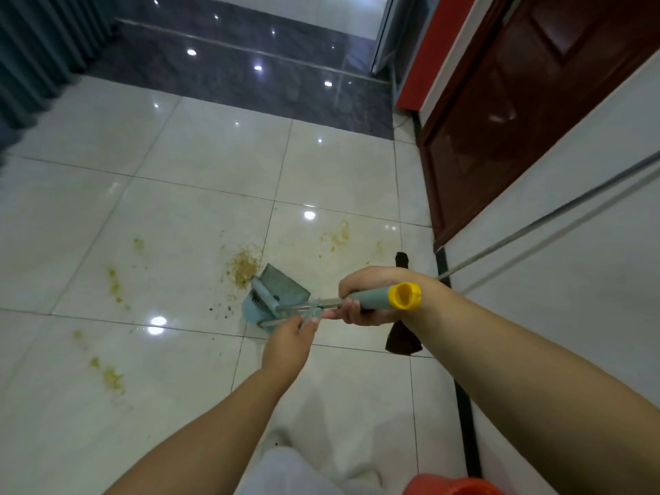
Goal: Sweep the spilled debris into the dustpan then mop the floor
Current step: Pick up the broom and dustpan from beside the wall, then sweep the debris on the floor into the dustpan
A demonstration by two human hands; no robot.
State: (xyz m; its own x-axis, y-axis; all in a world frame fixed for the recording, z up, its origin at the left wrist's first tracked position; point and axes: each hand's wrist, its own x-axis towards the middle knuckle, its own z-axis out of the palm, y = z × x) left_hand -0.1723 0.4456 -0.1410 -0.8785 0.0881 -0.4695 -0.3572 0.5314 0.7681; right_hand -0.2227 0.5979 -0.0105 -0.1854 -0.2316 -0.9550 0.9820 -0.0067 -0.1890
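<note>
One dustpan (pixel 285 284), one broom (pixel 262 303), two hands, left (pixel 287 342) and right (pixel 371 296), one brown door (pixel 518 112) upper right, one red bucket (pixel 453 485) lower right, one dark cloth (pixel 401 337).

Tiled floor (pixel 200 166) under debris (pixel 244 264), dustpan (pixel 282 285).

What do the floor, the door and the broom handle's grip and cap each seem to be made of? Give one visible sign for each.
Floor: probably glazed ceramic tile; grout lines, mirror-like light spots.
Door: looks like varnished dark red-brown wood; raised panels, soft sheen.
Grip: likely matte green plastic.
Cap: likely plastic, moulded bright yellow.
</note>
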